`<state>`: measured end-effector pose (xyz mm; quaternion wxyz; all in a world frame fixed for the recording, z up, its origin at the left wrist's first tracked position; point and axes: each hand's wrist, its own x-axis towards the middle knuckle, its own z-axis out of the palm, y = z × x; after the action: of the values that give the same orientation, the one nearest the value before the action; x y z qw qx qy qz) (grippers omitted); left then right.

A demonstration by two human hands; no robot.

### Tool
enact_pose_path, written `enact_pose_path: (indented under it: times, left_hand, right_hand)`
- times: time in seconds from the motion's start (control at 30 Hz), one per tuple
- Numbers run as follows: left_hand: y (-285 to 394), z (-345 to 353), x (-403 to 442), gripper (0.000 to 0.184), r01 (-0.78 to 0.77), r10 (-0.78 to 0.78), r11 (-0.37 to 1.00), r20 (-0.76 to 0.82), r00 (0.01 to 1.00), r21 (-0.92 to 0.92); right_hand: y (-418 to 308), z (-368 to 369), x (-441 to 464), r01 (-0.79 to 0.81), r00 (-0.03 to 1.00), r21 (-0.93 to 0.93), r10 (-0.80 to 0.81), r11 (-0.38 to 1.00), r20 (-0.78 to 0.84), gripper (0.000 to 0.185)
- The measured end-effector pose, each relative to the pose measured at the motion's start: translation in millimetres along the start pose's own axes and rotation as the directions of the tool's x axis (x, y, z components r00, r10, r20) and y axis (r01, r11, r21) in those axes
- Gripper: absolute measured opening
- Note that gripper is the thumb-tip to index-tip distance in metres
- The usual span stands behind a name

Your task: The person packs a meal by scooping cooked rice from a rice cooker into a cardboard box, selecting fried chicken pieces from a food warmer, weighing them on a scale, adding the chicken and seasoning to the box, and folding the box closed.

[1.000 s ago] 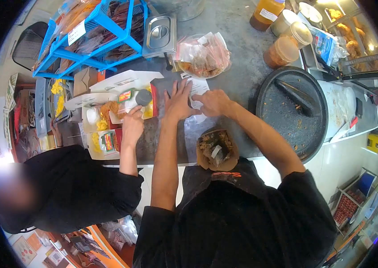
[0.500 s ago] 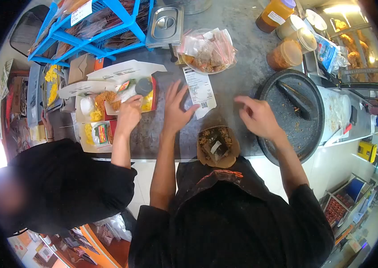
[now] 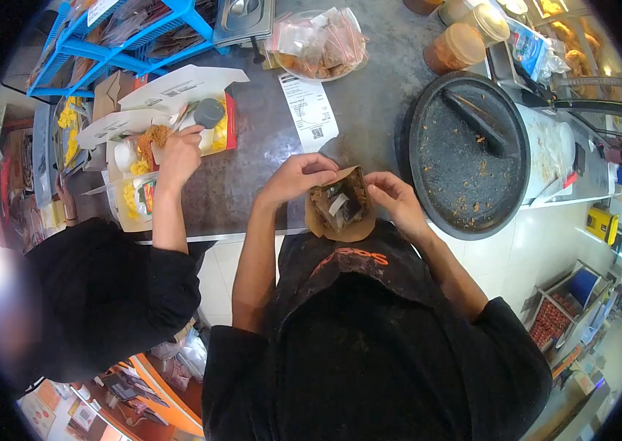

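Note:
An open brown paper food box [image 3: 357, 231] sits at the counter's near edge, in front of my apron. Inside it are brown crumbly food and a small dark packet [image 3: 346, 211] with a white label. My left hand [image 3: 296, 178] pinches the box's far left edge between thumb and fingers. On the opposite side, my right hand [image 3: 397, 200] has its thumb and forefinger closed on the far right edge. Beyond the box lies a printed receipt [image 3: 307, 110] with a QR code, touched by neither hand.
A co-worker's hand [image 3: 178, 158] reaches over open meal boxes [image 3: 131, 206] at left. A round black tray [image 3: 458, 184] with crumbs and tongs [image 3: 476, 121] stands at right. Behind are a plate of bagged packets [image 3: 318, 44], sauce tubs [image 3: 454, 50] and a blue rack [image 3: 127, 55].
Both my hands have come down and inward from above the counter and taken hold of the brown paper box. The camera view has shifted slightly.

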<state>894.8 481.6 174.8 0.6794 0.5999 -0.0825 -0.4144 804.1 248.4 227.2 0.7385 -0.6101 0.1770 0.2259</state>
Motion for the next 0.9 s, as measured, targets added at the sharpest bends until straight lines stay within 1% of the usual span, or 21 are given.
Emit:
enact_pose_path:
  times: [0.07,0.17,0.27,0.3,0.4,0.47,0.5,0.57,0.6,0.63,0.67,0.7,0.73,0.77,0.8,0.83,0.87,0.9]
  left_hand:
    - [9.0,-1.5,3.7,0.035,0.062,-0.067,0.995,0.062,0.996,0.082]
    - [17.5,-3.1,10.3,0.042,0.095,-0.115,0.984,0.136,0.984,0.148]
    - [23.4,-6.6,17.9,0.048,0.102,-0.145,0.969,0.183,0.972,0.226]
    - [22.6,-8.9,20.5,0.050,0.092,-0.153,0.955,0.203,0.967,0.284]
    - [33.1,-5.9,22.8,0.050,0.198,-0.248,0.950,0.195,0.949,0.242]
    - [31.5,-6.6,22.5,0.050,0.174,-0.225,0.956,0.212,0.951,0.235]
    - [31.0,-7.5,22.8,0.050,0.160,-0.213,0.959,0.221,0.952,0.233]
    - [24.9,-2.3,23.6,0.045,0.133,-0.172,0.976,0.240,0.955,0.170]
    - [23.5,0.8,24.0,0.043,0.114,-0.146,0.983,0.243,0.959,0.141]
    - [27.2,6.1,22.0,0.041,0.010,-0.094,0.958,0.279,0.956,0.287]
    - [32.9,11.3,19.1,0.041,0.001,-0.104,0.940,0.283,0.954,0.342]
    - [39.0,16.7,15.8,0.041,-0.006,-0.117,0.919,0.287,0.951,0.394]
    - [41.8,19.0,14.3,0.042,-0.012,-0.132,0.896,0.292,0.947,0.444]
    - [35.7,17.1,16.0,0.045,-0.018,-0.106,0.922,0.296,0.949,0.387]
    - [32.6,14.1,17.6,0.046,0.034,-0.136,0.944,0.291,0.947,0.329]
    - [31.0,10.1,19.1,0.047,0.085,-0.165,0.959,0.289,0.943,0.271]
    - [30.1,7.3,20.7,0.048,0.134,-0.193,0.968,0.289,0.938,0.213]
    - [28.7,6.0,21.9,0.049,0.054,-0.135,0.966,0.314,0.940,0.253]
  right_hand:
    - [8.6,3.2,1.7,0.047,0.998,0.103,-0.050,0.994,0.025,0.035]
    - [8.8,9.4,3.1,0.020,0.994,-0.076,-0.028,0.997,-0.108,0.044]
    - [9.7,3.4,10.2,0.005,1.000,-0.120,-0.003,0.993,0.014,0.051]
    - [9.9,2.5,10.5,0.006,1.000,-0.094,-0.004,0.996,0.021,0.052]
    - [8.8,-0.9,7.3,0.016,0.998,-0.045,-0.014,0.999,0.055,0.053]
    - [0.7,-1.3,1.0,0.045,0.995,-0.042,-0.041,0.998,0.093,0.055]
    - [8.4,-3.7,1.6,0.039,0.993,0.099,-0.050,0.994,0.106,0.056]
    - [25.8,-8.8,6.4,0.026,0.988,0.367,-0.080,0.930,0.132,0.058]
    - [26.6,-11.1,7.3,0.014,0.990,0.316,-0.058,0.949,0.129,0.059]
    - [25.5,-10.9,6.4,0.002,0.991,0.265,-0.037,0.964,0.126,0.060]
    - [26.1,-9.7,4.9,-0.016,0.993,0.214,-0.010,0.977,0.120,0.061]
    - [39.0,-9.1,8.4,0.154,0.985,-0.045,-0.150,0.987,0.084,0.064]
    - [34.2,-6.1,9.2,0.144,0.987,-0.131,-0.133,0.981,0.088,0.065]
    - [27.0,-2.5,8.7,0.131,0.990,-0.217,-0.115,0.967,0.088,0.066]
    - [22.6,0.0,9.4,0.119,0.992,-0.301,-0.097,0.946,0.085,0.067]
    - [27.7,1.8,13.7,0.120,0.993,-0.316,-0.109,0.941,0.052,0.068]
    - [29.9,1.7,15.0,0.146,0.989,-0.363,-0.136,0.920,0.051,0.067]
    - [31.0,1.9,15.5,0.171,0.985,-0.410,-0.165,0.896,0.051,0.066]
